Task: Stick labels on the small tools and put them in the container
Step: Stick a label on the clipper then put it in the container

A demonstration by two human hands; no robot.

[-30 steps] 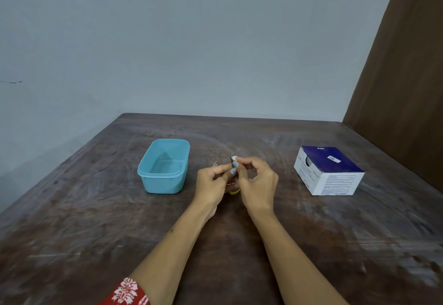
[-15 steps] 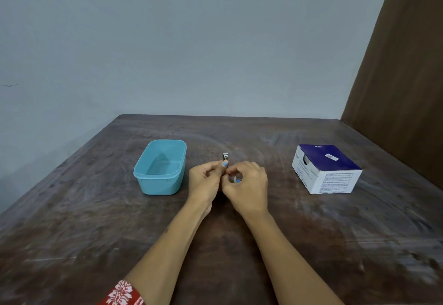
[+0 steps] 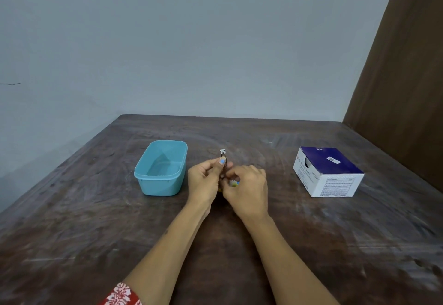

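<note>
left hand (image 3: 206, 180) and right hand (image 3: 247, 189) fingers both pinch nail clipper (image 3: 223, 161).

Left hand (image 3: 206, 180) and right hand (image 3: 248, 191) meet, fingers (image 3: 221, 162) curled together.

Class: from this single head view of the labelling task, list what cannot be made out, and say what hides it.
- Lower part of the small metal tool: head view, covered by the left hand.
- Small yellowish thing: mostly behind the right hand, too small to identify.
- White box print: too small to read.
</note>
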